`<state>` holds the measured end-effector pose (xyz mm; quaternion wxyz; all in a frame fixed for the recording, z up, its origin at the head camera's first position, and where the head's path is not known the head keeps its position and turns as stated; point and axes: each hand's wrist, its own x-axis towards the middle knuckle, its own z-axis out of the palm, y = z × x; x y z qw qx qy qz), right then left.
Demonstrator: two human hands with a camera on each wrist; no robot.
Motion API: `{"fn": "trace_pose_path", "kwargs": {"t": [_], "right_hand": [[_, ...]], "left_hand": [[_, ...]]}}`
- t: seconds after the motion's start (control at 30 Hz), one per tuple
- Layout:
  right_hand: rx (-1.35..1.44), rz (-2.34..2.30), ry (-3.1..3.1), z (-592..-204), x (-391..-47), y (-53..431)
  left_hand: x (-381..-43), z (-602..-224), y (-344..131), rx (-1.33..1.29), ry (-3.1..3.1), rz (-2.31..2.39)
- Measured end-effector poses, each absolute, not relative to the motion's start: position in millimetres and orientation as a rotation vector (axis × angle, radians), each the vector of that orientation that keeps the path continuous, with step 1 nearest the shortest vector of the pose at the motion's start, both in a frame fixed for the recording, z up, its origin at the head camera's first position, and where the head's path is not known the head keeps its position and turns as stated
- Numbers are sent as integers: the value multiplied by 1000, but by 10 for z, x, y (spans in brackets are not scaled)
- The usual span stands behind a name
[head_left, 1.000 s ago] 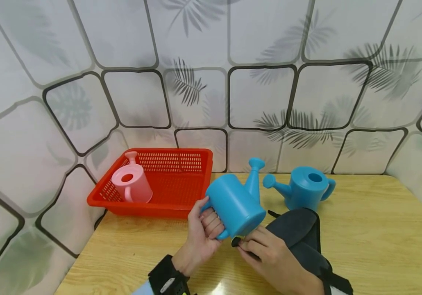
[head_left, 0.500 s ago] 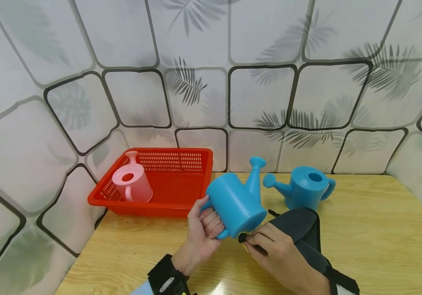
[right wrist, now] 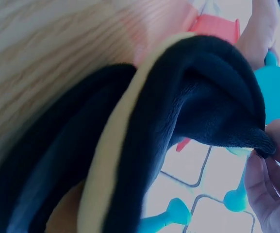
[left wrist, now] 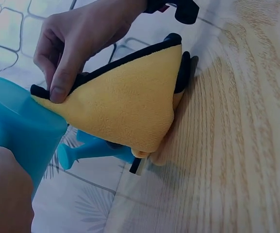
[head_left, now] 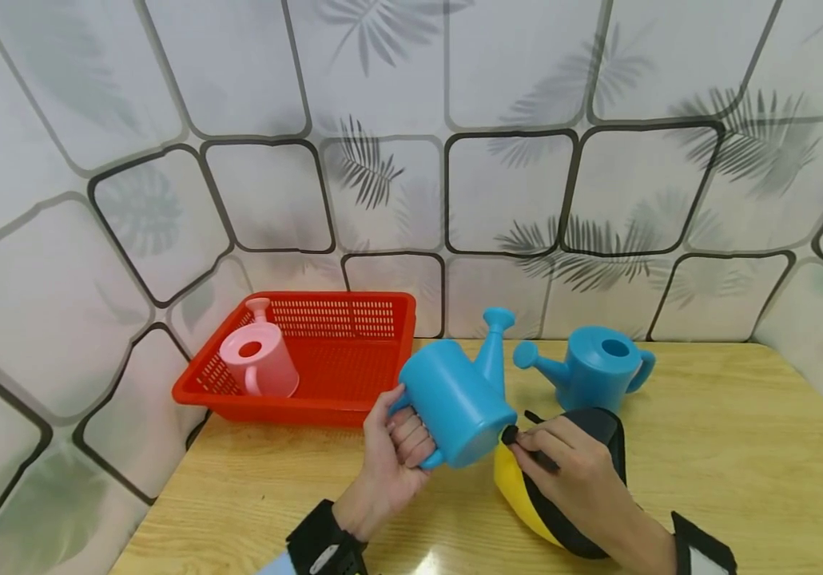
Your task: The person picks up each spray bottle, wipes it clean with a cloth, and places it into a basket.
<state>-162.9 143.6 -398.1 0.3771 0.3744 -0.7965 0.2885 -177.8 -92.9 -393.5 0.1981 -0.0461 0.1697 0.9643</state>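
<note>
My left hand (head_left: 399,455) grips the handle of a blue watering can (head_left: 455,399), held tilted over the table with its base toward the lower right and its spout pointing up. Between thumb and fingers, my right hand (head_left: 580,475) pinches a corner of a cloth (left wrist: 125,102), yellow on one side and dark grey on the other. That corner is by the can's base; in the head view I cannot tell whether they touch. The rest of the cloth droops to the tabletop, folded, as the right wrist view also shows its dark side (right wrist: 212,111).
A second blue watering can (head_left: 598,371) stands upright behind the cloth, its spout to the left. At the back left is a red basket (head_left: 289,411) with a pink watering can (head_left: 264,359) inside. A patterned covering (head_left: 383,192) rises behind the wooden table (head_left: 728,463).
My right hand has moved right, drawing the cloth's corner along the can's base. The cloth's yellow side has come into view. My left hand and its watering can have hardly moved.
</note>
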Motion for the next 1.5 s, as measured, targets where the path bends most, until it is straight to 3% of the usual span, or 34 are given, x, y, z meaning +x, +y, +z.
{"fn": "trace_pose_path", "kwargs": {"t": [0.6, 1.37, 1.5], "right_hand": [[887, 835, -2142, -4038, -1611, 1512], [1123, 941, -2118, -4072, -1409, 1203], [981, 1074, -2125, -3939, -1388, 1309]], "left_hand": [[-1765, -3969, -917, -65, 479, 2702], [-1773, -3985, -904, -61, 594, 2687], [-1776, -3980, -931, 15, 862, 2663]]}}
